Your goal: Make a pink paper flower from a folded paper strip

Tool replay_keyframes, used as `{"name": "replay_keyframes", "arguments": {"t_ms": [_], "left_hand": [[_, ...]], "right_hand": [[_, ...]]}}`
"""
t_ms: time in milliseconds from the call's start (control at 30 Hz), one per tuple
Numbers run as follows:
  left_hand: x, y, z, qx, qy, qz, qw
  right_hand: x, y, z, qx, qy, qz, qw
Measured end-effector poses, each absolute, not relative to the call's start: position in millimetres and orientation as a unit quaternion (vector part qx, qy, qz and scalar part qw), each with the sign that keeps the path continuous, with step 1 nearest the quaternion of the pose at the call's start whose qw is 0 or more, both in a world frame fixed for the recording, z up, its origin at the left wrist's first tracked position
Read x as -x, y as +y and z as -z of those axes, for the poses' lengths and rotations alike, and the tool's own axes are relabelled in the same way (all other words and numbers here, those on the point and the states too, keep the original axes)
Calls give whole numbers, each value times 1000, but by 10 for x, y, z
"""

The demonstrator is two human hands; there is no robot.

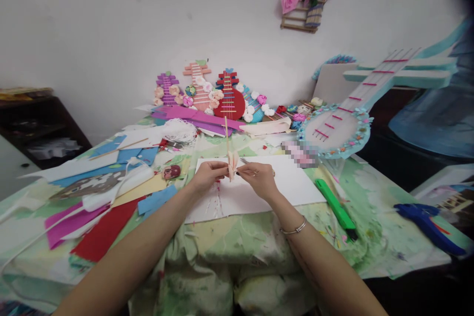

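Observation:
A thin wooden stick (227, 134) stands upright between my hands, with folded peach-coloured crepe paper (233, 160) around its lower part. My left hand (210, 176) is closed in a pinch on the left side of the paper and stick. From the right, the fingertips of my right hand (258, 177) pinch the lower edge of the same paper. A slim grey metal piece shows by the right fingers; its kind is unclear. Below both hands lies a white sheet (296, 185) with small pink-and-white scraps on it.
A green utility knife (336, 210) and a blue glue gun (429, 227) lie to the right. Coloured sheets, such as a red one (111, 229), cover the left side. Decorated model lutes, including a red one (229, 101), stand at the back; a larger pale-blue lute (333, 131) leans at right.

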State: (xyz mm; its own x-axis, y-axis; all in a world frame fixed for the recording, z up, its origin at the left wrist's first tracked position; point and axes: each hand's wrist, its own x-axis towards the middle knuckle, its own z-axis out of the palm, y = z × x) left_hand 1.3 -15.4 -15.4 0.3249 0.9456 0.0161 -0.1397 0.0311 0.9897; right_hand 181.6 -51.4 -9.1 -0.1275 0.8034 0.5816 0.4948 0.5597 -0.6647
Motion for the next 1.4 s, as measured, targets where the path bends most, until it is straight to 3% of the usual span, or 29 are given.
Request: {"name": "replay_keyframes", "arguments": {"t_ms": [933,1100,1400], "left_hand": [[-61,-193,143,-504,281,-454,679],[-69,-206,130,-497,283,-456,682],[-98,-297,98,-599,355,-395,599]], "right_hand": [[-1811,-524,80,438,-728,-187,493],[-1873,-555,-18,428,-683,-205,555],[-1857,-457,-30,399,-585,-383,593]]}}
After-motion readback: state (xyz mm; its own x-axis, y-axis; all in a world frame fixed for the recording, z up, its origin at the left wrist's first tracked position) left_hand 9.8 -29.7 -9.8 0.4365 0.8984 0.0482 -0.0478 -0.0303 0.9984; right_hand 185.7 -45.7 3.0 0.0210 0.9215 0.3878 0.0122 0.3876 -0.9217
